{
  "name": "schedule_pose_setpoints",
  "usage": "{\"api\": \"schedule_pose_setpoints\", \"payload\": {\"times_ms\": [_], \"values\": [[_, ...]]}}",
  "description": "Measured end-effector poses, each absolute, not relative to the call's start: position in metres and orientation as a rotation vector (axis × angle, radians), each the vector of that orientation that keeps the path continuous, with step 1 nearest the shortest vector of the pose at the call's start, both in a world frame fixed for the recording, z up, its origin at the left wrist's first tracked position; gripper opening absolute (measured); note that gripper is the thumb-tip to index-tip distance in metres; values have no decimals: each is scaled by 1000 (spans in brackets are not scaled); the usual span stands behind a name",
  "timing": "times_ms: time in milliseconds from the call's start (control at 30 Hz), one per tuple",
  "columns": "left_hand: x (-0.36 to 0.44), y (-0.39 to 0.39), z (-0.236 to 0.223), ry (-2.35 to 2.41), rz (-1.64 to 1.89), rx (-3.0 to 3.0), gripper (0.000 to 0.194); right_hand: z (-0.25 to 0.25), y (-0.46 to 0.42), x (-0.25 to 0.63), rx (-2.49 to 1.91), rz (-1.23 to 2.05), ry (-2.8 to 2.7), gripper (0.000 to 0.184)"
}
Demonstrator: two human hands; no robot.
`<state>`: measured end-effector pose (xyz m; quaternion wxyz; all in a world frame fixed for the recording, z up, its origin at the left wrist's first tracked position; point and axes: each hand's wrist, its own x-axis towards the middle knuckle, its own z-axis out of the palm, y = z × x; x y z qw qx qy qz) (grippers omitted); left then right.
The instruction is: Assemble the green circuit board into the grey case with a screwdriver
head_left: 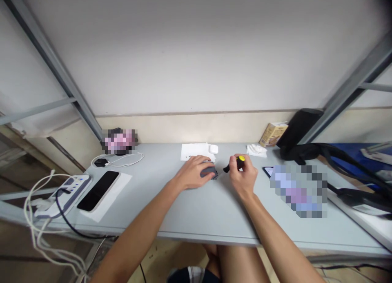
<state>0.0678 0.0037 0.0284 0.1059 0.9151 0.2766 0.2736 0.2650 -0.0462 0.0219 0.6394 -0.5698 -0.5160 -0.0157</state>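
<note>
My left hand (196, 172) is closed around a dark grey rounded computer mouse (208, 171) in the middle of the desk, its fingers over the far side and the thumb at the near side. My right hand (244, 174) grips a screwdriver (240, 163) with a black handle and a yellow end cap. The screwdriver's thin shaft points left, and its tip is at the mouse's right end; whether it touches is too small to tell. Just beyond my left hand lies a white paper sheet (191, 149) with several tiny dark pieces on it.
A white case (213, 149) sits by the paper. Crumpled tissue (256, 150), a carton (273, 134) and a black cylinder (301, 128) stand back right. At left are a phone (98, 190), a power strip (65, 195) and cables. Black straps (337, 160) lie right, near a blurred-out item.
</note>
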Motion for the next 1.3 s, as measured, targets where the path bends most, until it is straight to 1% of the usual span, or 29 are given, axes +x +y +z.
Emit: {"api": "schedule_pose_setpoints", "payload": {"times_ms": [100, 200, 467, 967, 1300], "values": [[72, -2, 25, 751, 675, 2723, 37, 21, -46, 265, -1307, -66, -1148, 25], [71, -2, 21, 740, 608, 2738, 42, 22, -46, 265, -1320, -70, -1127, 26], [70, 1, 22, 722, 626, 2737, 35, 22, -45, 263, -1341, 34, -1145, 27], [71, 2, 22, 714, 649, 2729, 34, 24, -46, 262, -1329, 3, -1112, 25], [71, 3, 22, 714, 661, 2731, 35, 26, -45, 263, -1394, -40, -1087, 28]]}}
